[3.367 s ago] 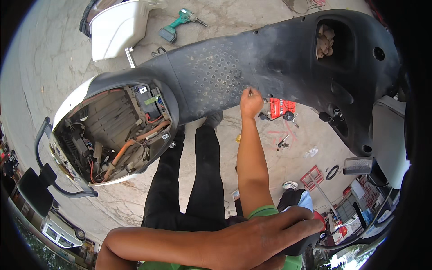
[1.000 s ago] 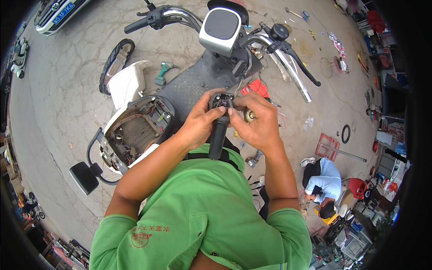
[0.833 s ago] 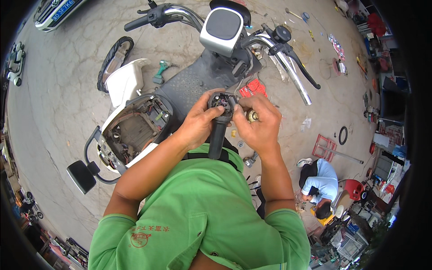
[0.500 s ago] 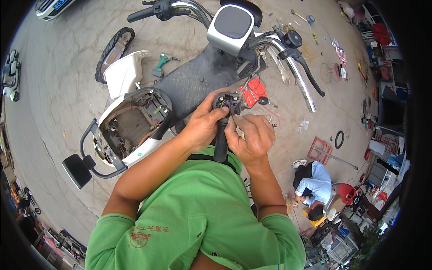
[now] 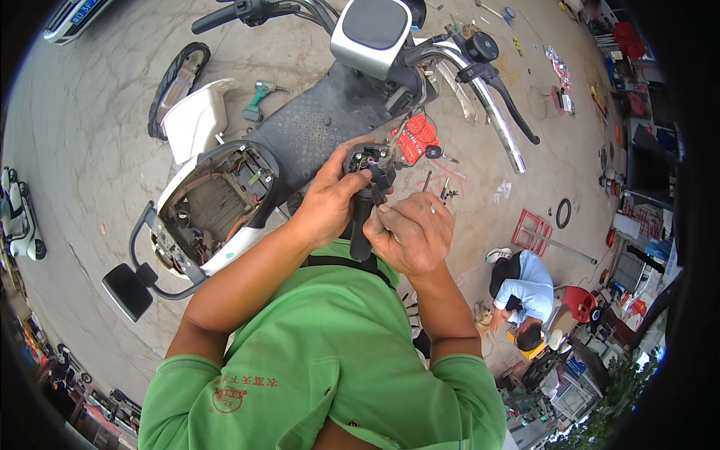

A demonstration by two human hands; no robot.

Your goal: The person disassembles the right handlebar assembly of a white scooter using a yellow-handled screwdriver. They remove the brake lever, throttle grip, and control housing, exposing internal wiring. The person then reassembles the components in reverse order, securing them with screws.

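My left hand [image 5: 326,202] grips a black handlebar grip assembly, its thumb pressed on the switch housing [image 5: 373,161], which shows exposed wires and small parts. The grip tube [image 5: 360,241] points down toward my green shirt. My right hand [image 5: 409,236] is closed just below and right of the housing, pinching a narrow black piece [image 5: 379,196] at its lower right. Beyond my hands lies the scooter's textured footboard [image 5: 300,135], beside its open body compartment [image 5: 214,202] with wiring inside.
The handlebars [image 5: 495,120] lie across the top. A green drill [image 5: 259,97], white panel [image 5: 195,124], red tool case [image 5: 412,139] and red frame [image 5: 529,229] rest on the concrete. A co-worker [image 5: 525,296] crouches at lower right beside clutter; white vehicles stand at the left.
Both hands came together on the grip assembly since the earliest frame. Over the last half second my right hand moved slightly down, drawing the narrow black piece outward from the housing.
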